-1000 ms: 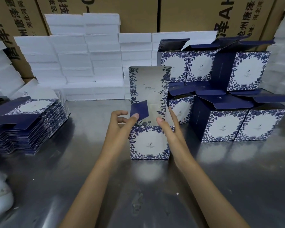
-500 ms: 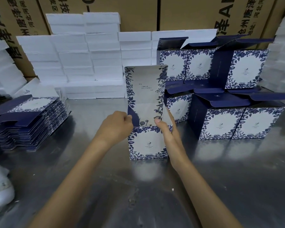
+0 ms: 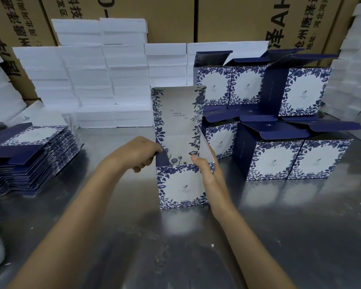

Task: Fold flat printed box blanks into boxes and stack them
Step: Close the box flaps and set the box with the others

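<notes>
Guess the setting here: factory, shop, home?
Likely a packing workshop: a pile of flat box blanks on a steel table, white foam slabs and shipping cartons stacked behind.

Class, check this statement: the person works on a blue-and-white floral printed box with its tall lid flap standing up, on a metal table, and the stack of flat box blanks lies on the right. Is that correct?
One detail is wrong. In the head view the stack of flat box blanks lies on the left; folded boxes stand on the right. The blue-and-white floral printed box, its tall lid flap standing up, is on the metal table.
</notes>
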